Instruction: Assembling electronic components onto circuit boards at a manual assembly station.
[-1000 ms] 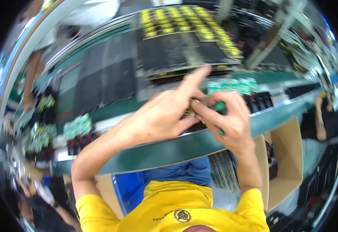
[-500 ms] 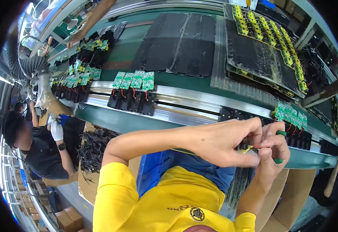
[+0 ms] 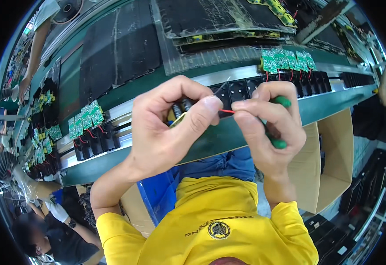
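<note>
My left hand [image 3: 168,121] is closed round a small circuit board [image 3: 180,107] with dark cylindrical parts and a bit of yellow; the fingers hide most of it. A red wire [image 3: 227,111] runs from near the left thumb tip to my right hand [image 3: 274,126], which pinches its end between thumb and fingers. Tucked in the right palm is a hand tool with green grips [image 3: 278,143]; its working end is hidden. A thin metal strand sticks up by my left index fingertip. Just beyond the hands stand black plastic cases [image 3: 238,91] on the metal rail.
Green circuit boards [image 3: 285,60] wired to black cases stand at right, with a similar group [image 3: 86,119] at left. Black sheets [image 3: 121,48] lie on the green bench. A cardboard box [image 3: 338,163] is at lower right. A co-worker's gloved hand [image 3: 58,212] shows at lower left.
The view has turned to the right. My hands have drawn apart a little, with the red wire now stretched between them. The right hand still has the green-gripped tool.
</note>
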Demonstrator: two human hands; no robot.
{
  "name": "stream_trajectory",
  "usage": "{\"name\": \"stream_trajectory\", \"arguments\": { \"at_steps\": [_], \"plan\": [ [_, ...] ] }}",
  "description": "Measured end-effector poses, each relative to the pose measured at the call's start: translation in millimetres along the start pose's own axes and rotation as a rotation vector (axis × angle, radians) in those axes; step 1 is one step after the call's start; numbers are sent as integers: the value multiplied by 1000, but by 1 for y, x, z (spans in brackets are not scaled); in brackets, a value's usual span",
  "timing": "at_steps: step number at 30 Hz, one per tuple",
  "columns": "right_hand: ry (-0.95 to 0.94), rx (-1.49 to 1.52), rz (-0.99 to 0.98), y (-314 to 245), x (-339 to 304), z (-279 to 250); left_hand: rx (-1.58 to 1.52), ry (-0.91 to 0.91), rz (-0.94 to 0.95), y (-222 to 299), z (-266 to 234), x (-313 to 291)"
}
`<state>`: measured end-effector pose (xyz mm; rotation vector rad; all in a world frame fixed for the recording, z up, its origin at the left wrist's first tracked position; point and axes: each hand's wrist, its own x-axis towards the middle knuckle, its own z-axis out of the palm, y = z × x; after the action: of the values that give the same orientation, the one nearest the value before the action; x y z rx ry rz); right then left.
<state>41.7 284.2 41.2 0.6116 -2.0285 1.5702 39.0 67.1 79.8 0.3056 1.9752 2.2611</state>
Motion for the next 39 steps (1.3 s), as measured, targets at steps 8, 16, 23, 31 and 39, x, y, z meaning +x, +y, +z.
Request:
{"name": "stream_trajectory", "arguments": {
  "at_steps": [8, 16, 23, 31, 39],
  "plan": [
    [-140, -365, -54, 27, -18, 5, 591, 37, -21, 1, -33, 19],
    [-275, -682, -56, 45, -39, 26, 867, -76, 1, -40, -59, 37],
    [-274, -677, -40, 47, -40, 28, 845, -83, -4, -50, -59, 44],
    [-271, -661, -25, 49, -42, 28, 890, -100, 21, -58, -63, 47],
    [-278, -658, -26, 49, -41, 27, 921, -103, 21, -56, -59, 46]
  ]
}}
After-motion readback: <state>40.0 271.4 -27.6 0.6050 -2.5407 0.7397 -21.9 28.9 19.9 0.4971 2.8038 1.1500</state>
